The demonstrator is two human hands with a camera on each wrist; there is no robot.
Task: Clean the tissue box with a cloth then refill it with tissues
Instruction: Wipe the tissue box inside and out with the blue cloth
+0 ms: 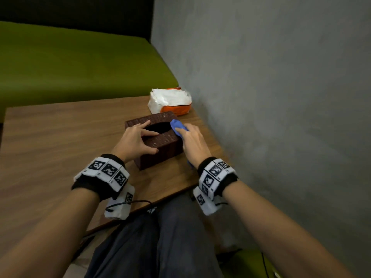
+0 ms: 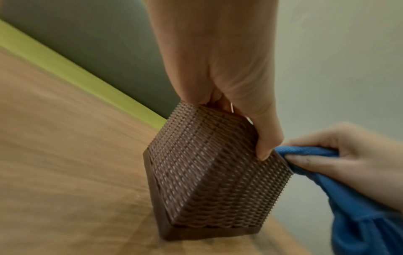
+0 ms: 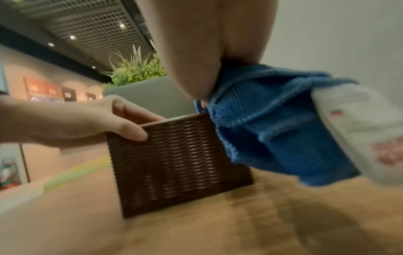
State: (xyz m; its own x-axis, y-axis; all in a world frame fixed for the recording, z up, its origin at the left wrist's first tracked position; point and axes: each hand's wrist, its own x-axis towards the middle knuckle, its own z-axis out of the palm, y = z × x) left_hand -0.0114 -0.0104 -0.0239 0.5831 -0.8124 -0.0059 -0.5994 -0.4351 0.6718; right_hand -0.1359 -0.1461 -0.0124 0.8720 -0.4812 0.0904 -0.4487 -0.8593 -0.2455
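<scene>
A dark brown woven tissue box [image 1: 160,143] [image 2: 207,172] [image 3: 179,160] with an oval top opening stands on the wooden table [image 1: 60,141]. My left hand [image 1: 138,139] [image 2: 229,86] [image 3: 87,124] grips its near left corner, fingers spread over the top and thumb on the side. My right hand [image 1: 192,141] [image 2: 348,160] [image 3: 196,51] holds a blue cloth [image 1: 177,126] [image 2: 353,203] [image 3: 268,124] against the box's right top edge. A white and orange tissue pack [image 1: 170,101] [image 3: 359,129] lies just behind the box.
A grey wall [image 1: 271,97] runs close along the table's right edge. A green bench seat [image 1: 70,67] lies beyond the table's far edge. My legs in dark trousers [image 1: 160,237] are below the near edge.
</scene>
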